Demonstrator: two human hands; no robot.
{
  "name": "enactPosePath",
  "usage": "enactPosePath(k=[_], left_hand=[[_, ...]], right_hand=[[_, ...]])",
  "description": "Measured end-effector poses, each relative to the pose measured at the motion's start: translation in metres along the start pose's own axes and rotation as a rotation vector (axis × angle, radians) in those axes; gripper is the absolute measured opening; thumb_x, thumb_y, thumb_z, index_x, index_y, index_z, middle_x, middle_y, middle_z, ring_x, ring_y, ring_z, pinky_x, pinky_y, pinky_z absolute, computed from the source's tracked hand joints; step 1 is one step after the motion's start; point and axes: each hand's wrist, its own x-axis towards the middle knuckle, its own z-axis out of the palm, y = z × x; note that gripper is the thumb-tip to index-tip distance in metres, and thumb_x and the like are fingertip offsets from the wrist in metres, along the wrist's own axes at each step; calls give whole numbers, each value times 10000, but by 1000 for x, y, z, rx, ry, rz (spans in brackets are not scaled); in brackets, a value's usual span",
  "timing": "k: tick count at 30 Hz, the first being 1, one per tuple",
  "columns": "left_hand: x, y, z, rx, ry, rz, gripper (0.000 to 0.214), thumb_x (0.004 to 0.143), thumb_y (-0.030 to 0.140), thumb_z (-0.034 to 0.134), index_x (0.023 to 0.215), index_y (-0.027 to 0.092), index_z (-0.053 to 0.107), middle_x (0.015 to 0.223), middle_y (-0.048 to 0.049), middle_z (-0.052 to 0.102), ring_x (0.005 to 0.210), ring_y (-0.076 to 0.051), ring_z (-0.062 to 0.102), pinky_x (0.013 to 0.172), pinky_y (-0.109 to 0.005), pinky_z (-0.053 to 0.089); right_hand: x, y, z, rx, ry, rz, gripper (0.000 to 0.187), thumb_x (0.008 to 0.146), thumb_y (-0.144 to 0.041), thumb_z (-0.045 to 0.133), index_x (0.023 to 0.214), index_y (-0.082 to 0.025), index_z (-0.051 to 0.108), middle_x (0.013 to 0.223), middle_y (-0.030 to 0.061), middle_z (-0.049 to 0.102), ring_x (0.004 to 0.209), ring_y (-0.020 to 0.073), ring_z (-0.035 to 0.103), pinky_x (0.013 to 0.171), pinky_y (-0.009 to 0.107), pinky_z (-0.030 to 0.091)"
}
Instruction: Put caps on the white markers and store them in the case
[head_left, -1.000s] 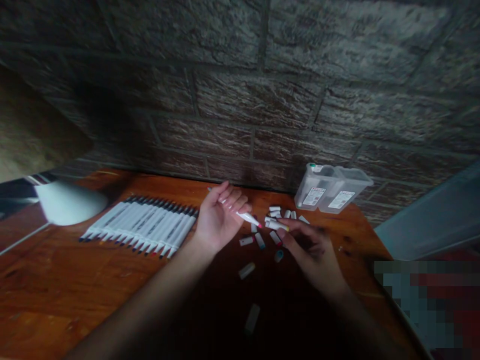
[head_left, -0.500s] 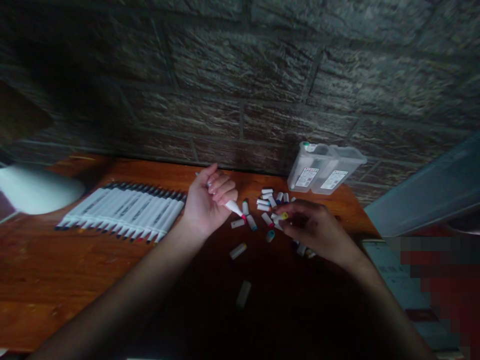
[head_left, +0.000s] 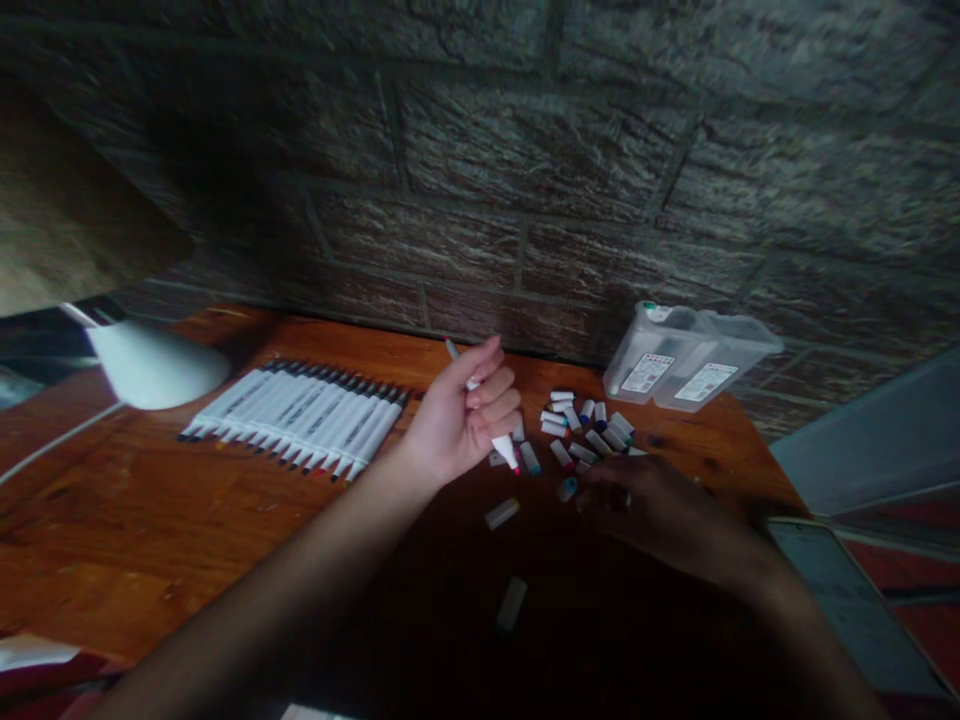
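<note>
My left hand (head_left: 472, 415) is closed around a white marker (head_left: 505, 450), whose bare pinkish-red tip points down toward the tabletop. The marker's other end sticks out past the thumb. My right hand (head_left: 637, 505), in deep shadow, is low over the right side of the table with its fingers bent together. What they hold, if anything, is hidden. Beside it lies a scatter of white marker caps (head_left: 555, 423) with coloured ends. A blue-ended cap (head_left: 568, 488) is just left of the right fingertips. Nearer me are a yellow-ended cap (head_left: 502, 514) and a dim pale cap (head_left: 512, 604).
A row of white markers (head_left: 292, 415) lies on the wooden table (head_left: 135, 530) at left. Behind it stands a lamp with a white base (head_left: 161, 365). A clear plastic two-part case (head_left: 686, 350) is against the brick wall. At right lies a phone-like slab (head_left: 847, 600).
My view has swung left, shifting everything rightward. My right hand has lowered toward me, away from a yellow-ended cap at its fingertips. The left hand still holds the marker.
</note>
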Motion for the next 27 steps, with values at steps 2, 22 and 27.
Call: enactPosePath(k=[2, 22, 27], left_hand=[[-1, -4, 2, 74, -27, 32, 291, 898, 131, 484, 613, 173, 448, 503, 61, 292, 391, -65, 301, 399, -185, 282], [4, -14, 0, 332, -51, 232, 244, 821, 193, 733, 1041, 92, 700, 674, -5, 567, 591, -89, 509, 571, -200, 421], [5, -17, 0, 285, -27, 212, 160, 835, 132, 689, 987, 87, 707, 799, -66, 663, 705, -139, 625, 654, -234, 511]], right_hand=[[-1, 3, -1, 40, 42, -4, 167, 792, -155, 661, 861, -269, 761, 748, -2, 719, 635, 157, 632, 560, 244, 427], [3, -4, -12, 558, 423, 42, 279, 846, -370, 696, 1080, -221, 724, 909, 39, 724, 788, 173, 683, 726, 306, 563], [0, 2, -17, 402, 344, 28, 212, 820, -330, 719, 1005, -232, 757, 897, 28, 730, 754, 152, 666, 646, 261, 527]])
